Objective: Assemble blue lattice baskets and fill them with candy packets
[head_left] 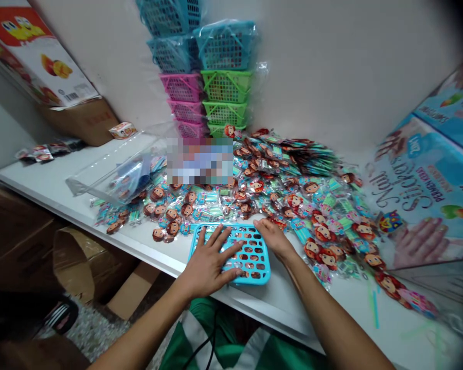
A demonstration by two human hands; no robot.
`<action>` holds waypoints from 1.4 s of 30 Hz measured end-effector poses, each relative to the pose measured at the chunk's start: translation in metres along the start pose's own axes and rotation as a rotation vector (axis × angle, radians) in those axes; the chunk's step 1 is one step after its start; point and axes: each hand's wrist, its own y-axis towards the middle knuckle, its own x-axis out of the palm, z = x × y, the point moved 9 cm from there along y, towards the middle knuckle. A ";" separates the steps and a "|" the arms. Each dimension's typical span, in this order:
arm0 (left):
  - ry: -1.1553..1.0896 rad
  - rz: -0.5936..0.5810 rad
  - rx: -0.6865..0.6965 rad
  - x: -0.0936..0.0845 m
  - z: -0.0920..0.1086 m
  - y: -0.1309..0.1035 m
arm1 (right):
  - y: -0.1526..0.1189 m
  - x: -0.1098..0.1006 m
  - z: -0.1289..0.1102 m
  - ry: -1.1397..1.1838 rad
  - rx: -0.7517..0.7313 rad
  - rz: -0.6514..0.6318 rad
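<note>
A blue slotted plastic basket (pixel 254 253) lies near the table's front edge, with a flat face up. Whether that face is its lid or its bottom I cannot tell. Brown and red packets show through the slots. My left hand (pixel 212 262) lies flat across the left part of this face, fingers spread. At the far right corner my right hand (pixel 273 239) is curled against the rim, with some fingers hidden behind it. Just beyond lie many small clear packets (pixel 212 198) with doll-head pictures and green sticks, spread in a loose heap.
Wrapped baskets in blue, pink and green (pixel 226 85) stand stacked by the wall. A clear plastic container (pixel 100 172) lies tilted at left. A printed blue box (pixel 428 190) stands at right, and a fruit-printed carton (pixel 50 56) at far left. An open cardboard box (pixel 77 262) sits below the table.
</note>
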 end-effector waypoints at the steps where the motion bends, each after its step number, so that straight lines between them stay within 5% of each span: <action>1: 0.006 -0.003 -0.001 0.001 0.000 0.000 | 0.001 0.003 0.003 0.042 0.022 -0.016; 6: 0.040 -0.005 0.001 0.002 0.001 0.000 | -0.012 0.013 0.014 0.219 0.081 -0.023; 16: 0.066 -0.010 -0.005 0.006 0.003 -0.001 | -0.113 0.008 0.016 0.175 -0.079 0.087; 21: 0.083 -0.008 0.006 0.007 0.005 -0.001 | -0.117 0.007 0.013 0.084 -0.216 0.305; 25: 0.098 -0.012 0.015 0.007 0.005 -0.001 | -0.114 0.016 0.024 0.184 -0.154 0.057; 28: 0.104 -0.016 0.018 0.007 0.006 -0.001 | -0.120 0.014 0.020 0.181 -0.232 0.001; 32: 0.110 -0.015 0.017 0.007 0.006 0.000 | -0.129 0.014 0.015 0.204 -0.334 0.082; 42: 0.128 0.018 -0.035 0.007 0.002 0.001 | -0.123 0.013 0.009 0.148 -0.291 0.319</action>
